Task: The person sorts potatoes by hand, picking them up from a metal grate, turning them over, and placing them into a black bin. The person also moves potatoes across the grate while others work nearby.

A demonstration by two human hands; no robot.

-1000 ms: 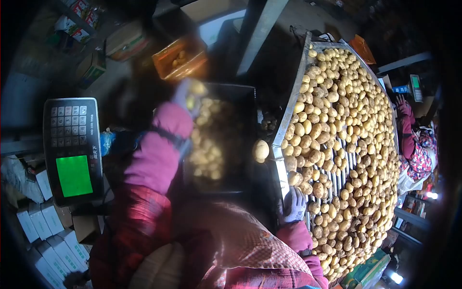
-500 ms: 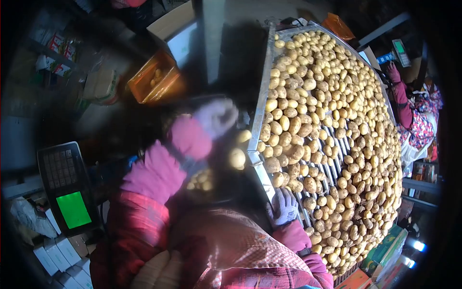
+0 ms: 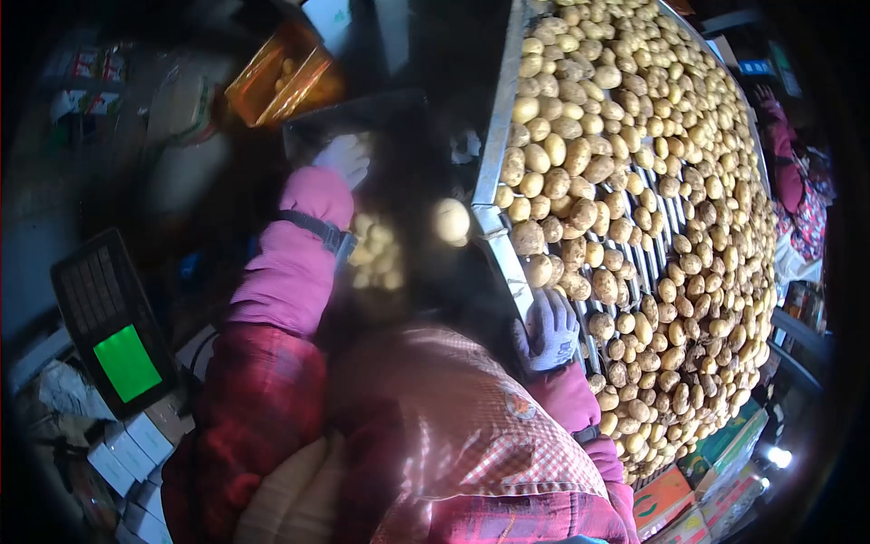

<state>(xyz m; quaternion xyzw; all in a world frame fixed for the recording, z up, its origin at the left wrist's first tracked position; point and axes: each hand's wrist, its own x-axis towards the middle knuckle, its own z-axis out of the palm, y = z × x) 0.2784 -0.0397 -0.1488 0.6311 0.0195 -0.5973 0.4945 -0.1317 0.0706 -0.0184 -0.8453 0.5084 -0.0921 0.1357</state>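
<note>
My left hand (image 3: 343, 159), in a pale glove with a pink sleeve, is at the far rim of a black crate (image 3: 362, 107) that holds potatoes (image 3: 376, 258); blur hides its grip. One potato (image 3: 450, 220) is in the air between the crate and the sorting table. My right hand (image 3: 548, 328), in a whitish glove, rests on the table's metal rim (image 3: 497, 136), its fingers spread over the nearest potatoes on the slatted rollers (image 3: 648, 263). The table is heaped with yellow potatoes (image 3: 634, 118).
A weighing scale with a green display (image 3: 113, 322) stands at the left above small white boxes (image 3: 127, 449). An orange crate (image 3: 281, 77) with a few potatoes sits beyond the black crate. Another person's pink sleeve (image 3: 787, 163) is at the table's far side. Coloured cartons (image 3: 716, 462) lie below it.
My left hand swung from the crate towards the table and back to the crate's far rim. The view tilted down and left. My right hand stayed on the table's edge.
</note>
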